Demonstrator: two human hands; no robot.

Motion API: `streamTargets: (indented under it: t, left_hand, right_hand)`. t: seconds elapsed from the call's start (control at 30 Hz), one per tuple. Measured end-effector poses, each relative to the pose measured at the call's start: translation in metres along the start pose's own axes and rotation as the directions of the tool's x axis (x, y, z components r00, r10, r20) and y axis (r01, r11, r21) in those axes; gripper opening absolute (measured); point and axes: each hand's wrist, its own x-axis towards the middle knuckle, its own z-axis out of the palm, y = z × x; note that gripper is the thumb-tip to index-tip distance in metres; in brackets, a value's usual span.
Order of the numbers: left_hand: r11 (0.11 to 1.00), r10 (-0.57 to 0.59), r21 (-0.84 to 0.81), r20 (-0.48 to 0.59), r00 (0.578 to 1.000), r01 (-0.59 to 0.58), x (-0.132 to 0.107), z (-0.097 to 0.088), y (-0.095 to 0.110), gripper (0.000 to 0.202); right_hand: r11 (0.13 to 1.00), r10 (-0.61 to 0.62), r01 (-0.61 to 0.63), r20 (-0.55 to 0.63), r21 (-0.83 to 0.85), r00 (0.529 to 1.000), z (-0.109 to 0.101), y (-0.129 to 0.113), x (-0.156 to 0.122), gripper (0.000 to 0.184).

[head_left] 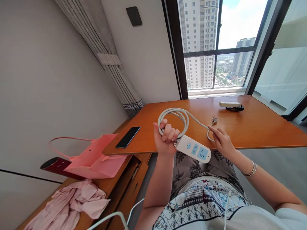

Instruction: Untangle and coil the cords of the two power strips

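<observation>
My left hand (pixel 166 137) is closed round the looped white cable (pixel 185 119) of a power strip, above the near edge of the table. The power strip (pixel 193 148) hangs tilted just right of that hand, its light-blue socket panels facing up. My right hand (pixel 222 140) pinches the cable between thumb and fingers, close to its free end. Beyond those fingertips, the plug (pixel 214 120) is at the cable's end over the tabletop; I cannot tell whether it touches the wood.
On the wooden table (pixel 259 127) lie a dark phone (pixel 128 137) at the left and another power strip (pixel 230 104) with a black plug at the far right. A pink bag (pixel 96 156) and crumpled pink cloth (pixel 72 201) rest on a lower cabinet to the left. A window stands behind.
</observation>
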Motion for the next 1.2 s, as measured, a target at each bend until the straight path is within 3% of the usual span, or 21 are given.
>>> streamTargets:
  t: [0.07, 0.17, 0.27, 0.37, 0.43, 0.53, 0.63, 0.7, 0.8, 0.9, 0.97, 1.07, 1.2]
  left_hand:
    - [0.997, 0.006, 0.072, 0.019, 1.0, -0.007, 0.0, 0.001, -0.005, 0.045]
    - [0.973, 0.07, 0.217, 0.067, 0.995, -0.084, -0.002, 0.004, -0.018, 0.05]
    - [0.905, 0.131, 0.382, 0.163, 0.978, -0.185, -0.006, 0.007, -0.033, 0.051]
    - [0.813, 0.198, 0.5, 0.245, 0.949, -0.299, -0.013, 0.01, -0.045, 0.047]
    - [0.751, 0.299, 0.535, 0.246, 0.922, -0.386, -0.016, 0.013, -0.048, 0.047]
    - [0.653, 0.502, 0.559, 0.187, 0.845, -0.511, -0.014, 0.014, -0.044, 0.046]
    - [0.55, 0.655, 0.584, 0.143, 0.742, -0.597, -0.006, 0.011, -0.034, 0.044]
    - [0.513, 0.679, 0.611, 0.141, 0.721, -0.602, -0.002, 0.006, -0.03, 0.044]
    - [0.533, 0.562, 0.675, 0.169, 0.81, -0.511, 0.001, -0.005, -0.03, 0.042]
    - [0.57, 0.339, 0.732, 0.206, 0.918, -0.374, -0.002, -0.013, -0.036, 0.04]
    - [0.618, 0.189, 0.733, 0.214, 0.958, -0.285, -0.006, -0.014, -0.039, 0.04]
    - [0.709, -0.044, 0.693, 0.231, 0.972, -0.132, -0.014, -0.008, -0.039, 0.043]
    - [0.755, -0.286, 0.654, 0.27, 0.919, 0.043, -0.025, 0.003, -0.037, 0.051]
  right_hand:
    - [0.989, -0.079, 0.09, 0.091, -0.114, 0.993, -0.007, -0.006, 0.005, 0.043]
    - [0.942, -0.163, 0.237, 0.291, -0.24, 0.943, -0.019, -0.027, 0.013, 0.043]
    - [0.913, -0.193, 0.318, 0.415, -0.255, 0.889, -0.026, -0.056, 0.02, 0.043]
    - [0.966, -0.151, 0.23, 0.473, -0.115, 0.868, -0.022, -0.079, 0.022, 0.043]
    - [0.997, -0.072, 0.058, 0.477, 0.043, 0.876, -0.016, -0.086, 0.019, 0.055]
    - [0.954, 0.022, -0.17, 0.51, 0.246, 0.86, -0.009, -0.084, 0.009, 0.076]
    - [0.955, -0.012, -0.17, 0.602, 0.244, 0.798, -0.009, -0.075, -0.001, 0.07]
    - [0.992, -0.039, -0.047, 0.619, 0.121, 0.785, -0.013, -0.069, -0.006, 0.059]
    - [0.97, -0.113, 0.219, 0.599, -0.106, 0.793, -0.019, -0.069, -0.007, 0.048]
    - [0.85, -0.319, 0.494, 0.565, -0.185, 0.761, -0.03, -0.082, 0.001, 0.039]
    - [0.762, -0.472, 0.616, 0.479, -0.201, 0.74, -0.041, -0.093, 0.012, 0.035]
    - [0.736, -0.578, 0.649, 0.32, -0.193, 0.751, -0.056, -0.105, 0.034, 0.028]
    - [0.805, -0.532, 0.568, 0.214, -0.17, 0.819, -0.066, -0.104, 0.063, 0.03]
